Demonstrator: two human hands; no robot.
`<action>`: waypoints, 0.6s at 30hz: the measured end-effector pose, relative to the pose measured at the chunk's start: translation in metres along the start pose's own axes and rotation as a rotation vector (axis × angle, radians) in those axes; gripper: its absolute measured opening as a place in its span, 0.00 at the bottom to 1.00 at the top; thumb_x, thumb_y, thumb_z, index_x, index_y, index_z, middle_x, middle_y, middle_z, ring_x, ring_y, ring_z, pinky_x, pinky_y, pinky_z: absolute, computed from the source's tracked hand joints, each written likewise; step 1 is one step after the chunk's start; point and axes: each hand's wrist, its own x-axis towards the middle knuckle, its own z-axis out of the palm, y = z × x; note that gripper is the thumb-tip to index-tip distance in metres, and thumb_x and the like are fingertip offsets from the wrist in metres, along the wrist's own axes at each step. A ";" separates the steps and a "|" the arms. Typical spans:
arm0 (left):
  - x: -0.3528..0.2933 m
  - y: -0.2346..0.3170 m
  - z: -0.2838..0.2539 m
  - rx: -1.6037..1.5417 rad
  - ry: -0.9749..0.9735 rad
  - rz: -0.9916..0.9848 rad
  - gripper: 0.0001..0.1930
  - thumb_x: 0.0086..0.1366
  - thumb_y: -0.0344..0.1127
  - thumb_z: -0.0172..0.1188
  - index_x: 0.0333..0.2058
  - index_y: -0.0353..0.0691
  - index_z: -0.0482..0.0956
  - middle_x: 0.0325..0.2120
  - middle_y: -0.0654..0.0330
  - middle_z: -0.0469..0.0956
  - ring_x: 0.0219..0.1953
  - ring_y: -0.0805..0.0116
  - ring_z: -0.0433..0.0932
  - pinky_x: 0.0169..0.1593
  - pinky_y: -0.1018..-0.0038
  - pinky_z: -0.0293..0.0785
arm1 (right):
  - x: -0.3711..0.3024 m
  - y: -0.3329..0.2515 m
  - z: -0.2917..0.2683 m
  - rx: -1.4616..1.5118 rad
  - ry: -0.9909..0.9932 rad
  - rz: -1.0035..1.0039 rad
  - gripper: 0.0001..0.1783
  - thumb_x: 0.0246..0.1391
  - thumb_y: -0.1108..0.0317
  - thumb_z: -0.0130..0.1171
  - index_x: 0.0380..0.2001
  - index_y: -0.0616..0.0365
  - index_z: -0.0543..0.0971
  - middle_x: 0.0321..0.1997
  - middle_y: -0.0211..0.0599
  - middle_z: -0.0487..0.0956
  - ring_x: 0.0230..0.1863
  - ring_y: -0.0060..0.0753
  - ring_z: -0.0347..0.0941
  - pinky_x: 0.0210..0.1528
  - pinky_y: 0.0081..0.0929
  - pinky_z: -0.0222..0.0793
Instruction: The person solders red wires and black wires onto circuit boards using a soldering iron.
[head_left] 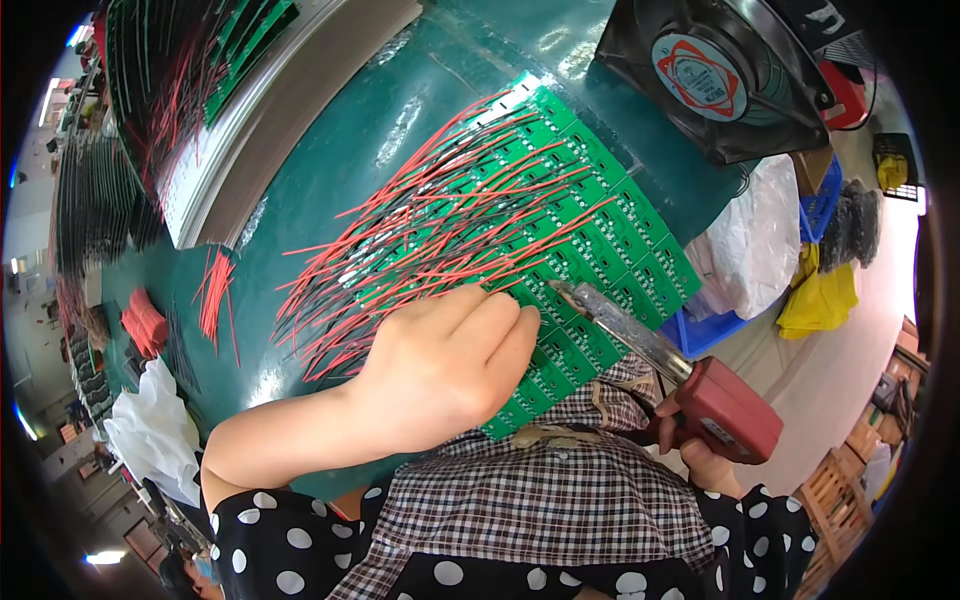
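A green panel of circuit boards [620, 225] lies on the green table, with rows of small parts on it. Many red and black wires [430, 220] rise from its pads and fan out to the left. Over the panel's near part, my left hand [455, 350] is closed, fingers curled down to the board; its fingertips and whatever they pinch are hidden. My right hand [700, 455] is wrapped round the handle of a red soldering gun [730, 410]. The gun's metal tip reaches onto the panel, just right of my left fingers.
A black fan [715, 80] stands at the far right. A thick stack of white sheets [290, 110] with wired boards beside it fills the far left. Loose red wires [214, 295], a red bundle [144, 322] and white crumpled plastic [153, 425] lie left. A clear bag [755, 240] sits right.
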 end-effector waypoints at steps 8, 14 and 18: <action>0.002 -0.002 0.008 0.075 0.041 0.008 0.15 0.42 0.29 0.56 0.33 0.32 0.78 0.23 0.61 0.71 0.21 0.69 0.71 0.20 0.75 0.67 | -0.025 0.028 -0.027 -0.464 0.024 -0.063 0.37 0.42 0.61 0.69 0.52 0.71 0.66 0.35 0.39 0.78 0.33 0.30 0.77 0.36 0.24 0.71; 0.003 0.000 0.006 0.101 -0.003 0.027 0.16 0.41 0.29 0.56 0.32 0.31 0.77 0.23 0.60 0.69 0.21 0.68 0.69 0.20 0.75 0.66 | -0.012 0.016 -0.018 -0.575 -0.022 -0.216 0.33 0.44 0.59 0.67 0.48 0.73 0.70 0.33 0.45 0.79 0.32 0.39 0.79 0.37 0.31 0.74; 0.005 0.000 0.005 0.093 -0.009 0.042 0.16 0.41 0.29 0.56 0.32 0.30 0.77 0.23 0.60 0.68 0.21 0.68 0.69 0.21 0.76 0.66 | 0.002 0.045 -0.010 -0.645 0.177 -0.656 0.23 0.42 0.63 0.67 0.36 0.73 0.76 0.22 0.47 0.79 0.24 0.44 0.79 0.32 0.35 0.77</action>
